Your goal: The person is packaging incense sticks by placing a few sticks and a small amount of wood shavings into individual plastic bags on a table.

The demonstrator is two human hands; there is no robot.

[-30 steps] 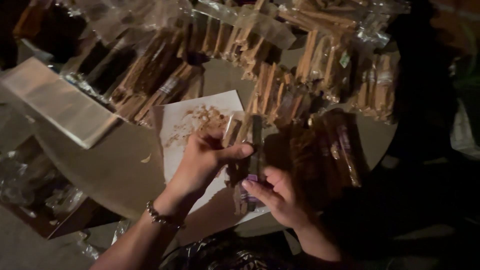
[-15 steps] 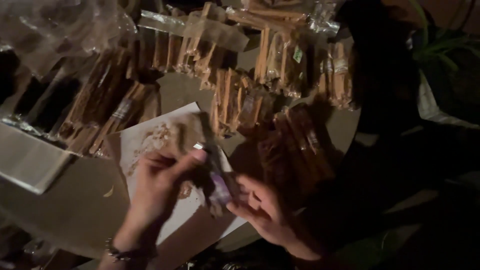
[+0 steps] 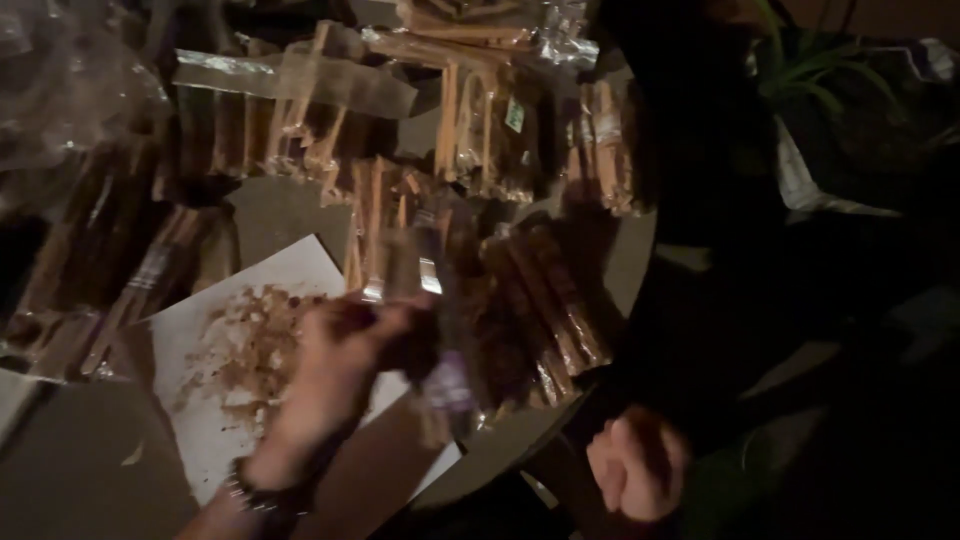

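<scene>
Dimly lit and blurred by motion, the view looks down on a round table (image 3: 90,470) heaped with clear packets of cinnamon-like bark sticks (image 3: 480,130). The left hand (image 3: 345,350) reaches in over the near part of the table, a beaded bracelet (image 3: 255,492) at its wrist; its fingers are curled together and pinched on a long clear packet of dark sticks (image 3: 440,320), which stands nearly upright in the grip, its top toward the far side of the table and its lower end, where a pale purple patch shows, hanging just above the near edge. How tightly the fingertips close is lost in the blur. Under this hand lies a white sheet of paper (image 3: 290,270) with a scatter of brown bark crumbs (image 3: 250,350) on it. Just to the right of the held packet lies a bundle of reddish-brown sticks in wrap (image 3: 545,300), near the table's right edge. The right hand (image 3: 640,465) is off the table, beyond its near right edge and well apart from the packet, balled into a loose fist; nothing can be seen in it, though the dark makes that hard to judge.
</scene>
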